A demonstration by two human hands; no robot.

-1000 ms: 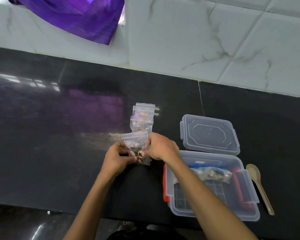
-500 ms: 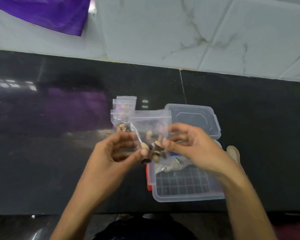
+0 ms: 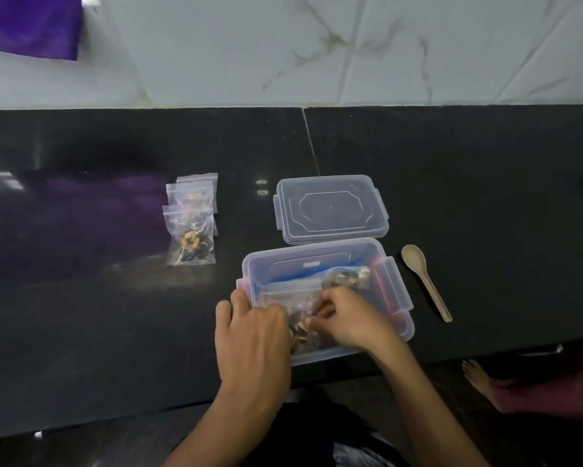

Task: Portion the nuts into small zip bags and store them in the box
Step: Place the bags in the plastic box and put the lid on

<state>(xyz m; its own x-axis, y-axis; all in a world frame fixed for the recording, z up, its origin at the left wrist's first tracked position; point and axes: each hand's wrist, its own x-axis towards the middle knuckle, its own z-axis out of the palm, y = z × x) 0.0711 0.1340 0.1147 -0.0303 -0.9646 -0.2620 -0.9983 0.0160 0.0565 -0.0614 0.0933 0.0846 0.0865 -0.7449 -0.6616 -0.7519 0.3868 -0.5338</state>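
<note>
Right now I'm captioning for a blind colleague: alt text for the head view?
Both hands, left hand and right hand, lower a zip bag of nuts into a clear box on a black counter.

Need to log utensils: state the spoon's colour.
Pale beige spoon, plain, no pattern; seen in the head view.

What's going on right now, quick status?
Both hands, left and right, pinching small zip bag inside open box. More filled bags wait on counter. Nothing in the way.
</note>
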